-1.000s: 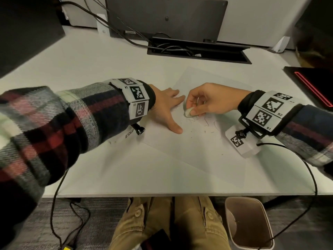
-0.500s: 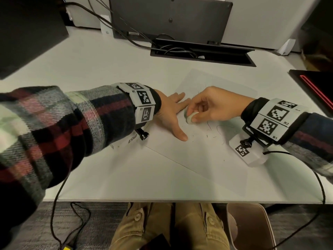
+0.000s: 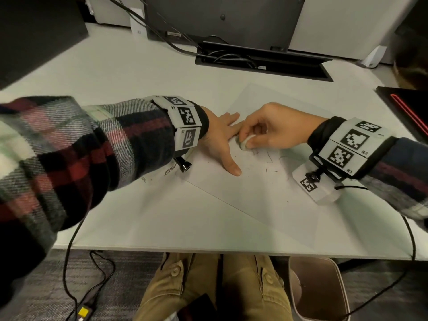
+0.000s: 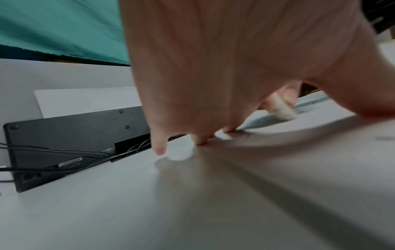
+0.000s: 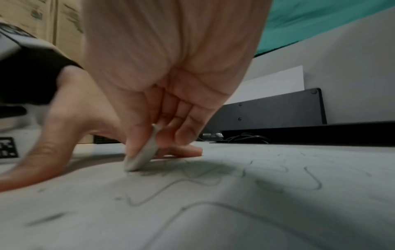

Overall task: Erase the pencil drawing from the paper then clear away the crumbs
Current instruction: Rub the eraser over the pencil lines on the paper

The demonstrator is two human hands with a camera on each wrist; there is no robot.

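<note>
right hand pinches eraser onto paper; left hand flat, fingers straight

The table has a smooth, matt pale top that looks like laminate. On it the paper lies thin and matt, scored with grey pencil lines. The eraser looks soft and rubbery, dull white and grubby at its worn edge. Both sleeves are woolly plaid flannel, a bit fuzzy. The trousers are tan cotton twill with buttons. The bin below seems smooth plastic; the floor is rough grey carpet.
</note>
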